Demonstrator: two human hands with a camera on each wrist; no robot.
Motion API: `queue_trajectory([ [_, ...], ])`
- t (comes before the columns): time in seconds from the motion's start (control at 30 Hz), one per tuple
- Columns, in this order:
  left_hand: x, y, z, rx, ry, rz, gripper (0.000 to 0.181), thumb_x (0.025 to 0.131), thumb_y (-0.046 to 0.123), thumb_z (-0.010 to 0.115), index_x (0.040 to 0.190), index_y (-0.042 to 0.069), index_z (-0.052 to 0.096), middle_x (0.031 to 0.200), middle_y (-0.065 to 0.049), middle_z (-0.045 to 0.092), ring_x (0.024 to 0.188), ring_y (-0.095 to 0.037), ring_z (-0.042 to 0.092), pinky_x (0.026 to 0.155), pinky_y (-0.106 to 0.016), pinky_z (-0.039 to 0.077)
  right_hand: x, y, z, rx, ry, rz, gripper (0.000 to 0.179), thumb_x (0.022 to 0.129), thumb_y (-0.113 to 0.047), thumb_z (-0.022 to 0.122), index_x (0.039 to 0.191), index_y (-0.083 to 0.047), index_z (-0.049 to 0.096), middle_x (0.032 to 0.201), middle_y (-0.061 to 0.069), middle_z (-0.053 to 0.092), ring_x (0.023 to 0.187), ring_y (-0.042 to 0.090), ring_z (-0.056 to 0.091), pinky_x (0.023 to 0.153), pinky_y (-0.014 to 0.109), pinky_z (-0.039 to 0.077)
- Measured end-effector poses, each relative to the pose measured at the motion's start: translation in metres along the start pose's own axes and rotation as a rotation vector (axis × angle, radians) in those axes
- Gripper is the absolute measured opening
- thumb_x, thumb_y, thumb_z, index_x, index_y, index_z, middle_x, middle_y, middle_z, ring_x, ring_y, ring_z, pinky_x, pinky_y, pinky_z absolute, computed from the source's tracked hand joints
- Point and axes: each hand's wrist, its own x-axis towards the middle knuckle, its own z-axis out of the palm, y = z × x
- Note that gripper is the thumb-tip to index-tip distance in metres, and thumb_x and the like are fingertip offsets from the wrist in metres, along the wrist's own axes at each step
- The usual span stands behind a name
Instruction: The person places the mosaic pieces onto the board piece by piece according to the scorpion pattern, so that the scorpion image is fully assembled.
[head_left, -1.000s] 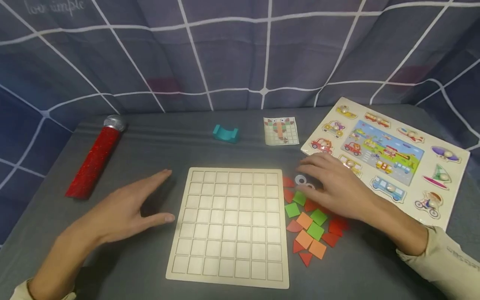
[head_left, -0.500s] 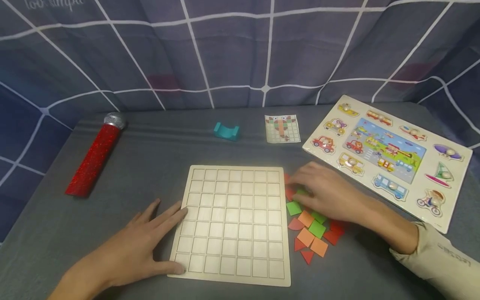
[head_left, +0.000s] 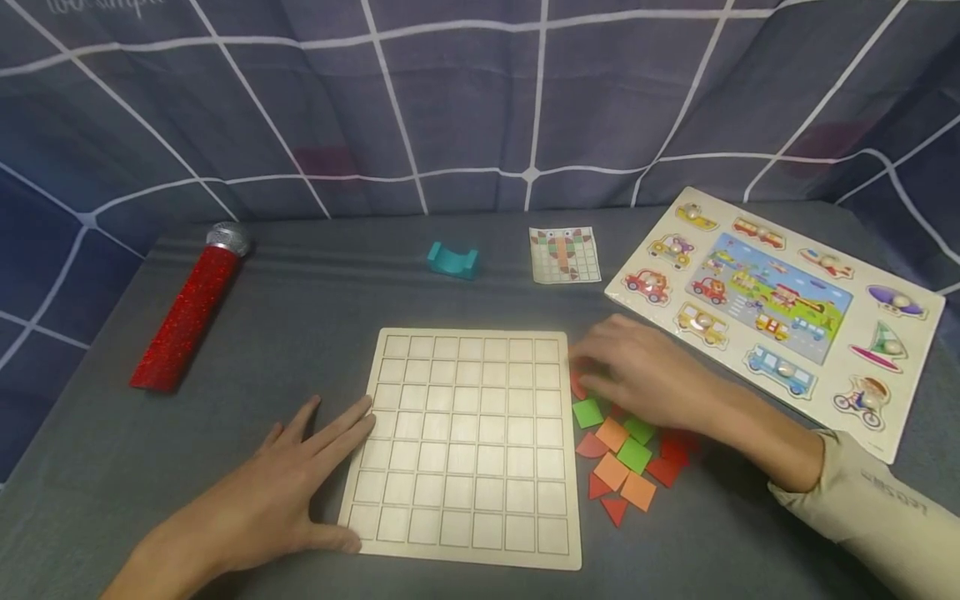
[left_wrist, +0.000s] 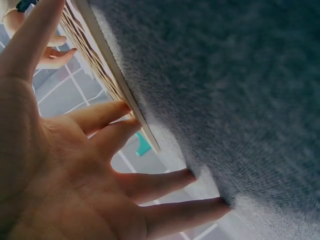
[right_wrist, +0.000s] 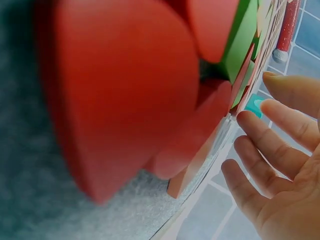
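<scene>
A pale wooden grid board (head_left: 459, 450) lies flat before me, its squares bare. My left hand (head_left: 262, 492) rests at the board's left edge with fingers spread, thumb near the lower left corner. The left wrist view shows two fingertips of that hand (left_wrist: 95, 160) touching the board's rim. My right hand (head_left: 648, 371) hovers over the upper part of a pile of flat pieces at the board's right side. In the right wrist view its fingers (right_wrist: 270, 150) bend loosely, with nothing visible between them. Red pieces (right_wrist: 125, 95), green squares (head_left: 587, 413) and orange squares (head_left: 611, 472) make up the pile.
Behind the board lie a teal bracket-shaped piece (head_left: 452, 261) and a small pattern card (head_left: 564, 256). A peg puzzle board with vehicles (head_left: 776, 312) sits at the right, near my right forearm. At the left lies a red microphone (head_left: 191, 312). A checked curtain (head_left: 465, 100) hangs behind.
My left hand has come down and right onto the board's left edge, its fingers spreading. The right hand has moved slightly left and down over the pieces, covering the two white rings.
</scene>
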Motion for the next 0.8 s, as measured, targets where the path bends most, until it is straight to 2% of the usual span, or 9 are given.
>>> queue_trajectory([
  [0.2, 0.001, 0.0, 0.0, -0.005, 0.007, 0.003, 0.116, 0.062, 0.078, 0.069, 0.155, 0.021, 0.033, 0.163, 0.003, 0.021, 0.139, -0.057, 0.019, 0.091, -0.081, 0.027, 0.007, 0.001, -0.001, -0.011, -0.018, 0.015, 0.016, 0.081, -0.009, 0.079, 0.095, -0.013, 0.071, 0.089, -0.004, 0.064, 0.089, 0.017, 0.055, 0.076, 0.035, 0.047],
  [0.57, 0.001, -0.001, 0.001, 0.002, 0.028, 0.013, 0.116, 0.061, 0.082, 0.065, 0.154, 0.02, 0.036, 0.162, 0.002, 0.022, 0.138, -0.058, 0.021, 0.088, -0.082, 0.029, 0.012, 0.003, -0.002, -0.002, -0.056, 0.01, 0.02, 0.082, -0.002, 0.076, 0.101, -0.009, 0.072, 0.094, 0.001, 0.067, 0.09, 0.021, 0.056, 0.08, 0.038, 0.048],
  [0.8, 0.001, -0.001, 0.001, 0.009, 0.03, 0.009, 0.116, 0.061, 0.083, 0.064, 0.154, 0.02, 0.036, 0.162, 0.002, 0.022, 0.138, -0.057, 0.022, 0.089, -0.081, 0.029, 0.018, -0.001, 0.0, -0.046, -0.073, 0.042, 0.023, 0.081, 0.001, 0.073, 0.103, -0.005, 0.072, 0.093, 0.005, 0.065, 0.09, 0.024, 0.056, 0.081, 0.041, 0.048],
])
